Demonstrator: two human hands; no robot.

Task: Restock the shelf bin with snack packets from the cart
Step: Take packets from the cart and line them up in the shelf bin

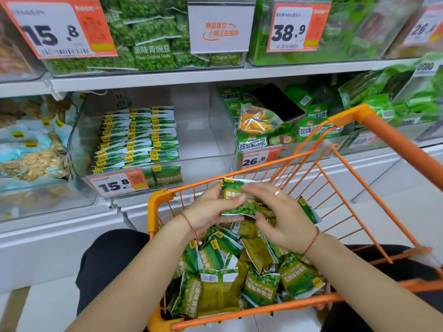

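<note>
Holding a small stack of green garlic-pea packets [236, 200] above the orange wire cart [340, 164], the left hand [211, 212] gripped the stack from the side with its thumb across the front and its fingers curled beneath. The right hand [282, 212] met the same stack from the opposite side, fingers bent over its top and right edge, a ring showing on one finger; both wrists wore thin red string bracelets. Below the hands, the cart held a loose heap of the same snack packets [230, 279], lying at all angles, some face up and some showing barcodes. Just beyond the cart's far rim stood the clear shelf bin [206, 130], tagged 15.8 at its front left corner. Against the bin's left side, neat rows of matching packets [139, 137] stood on edge in three columns, while the right part of the bin showed only its clear wall and floor. To the right of that bin, another bin held green mixed vegetable-crisp bags [254, 130], priced 26.8, with a dark phone [278, 101] lying on top of them. On the shelf above the clear bin, bags of original-taste peas [153, 51] filled a bin with a large 15.8 tag, and a white sign with orange lettering [220, 29] hung beside it.
</note>
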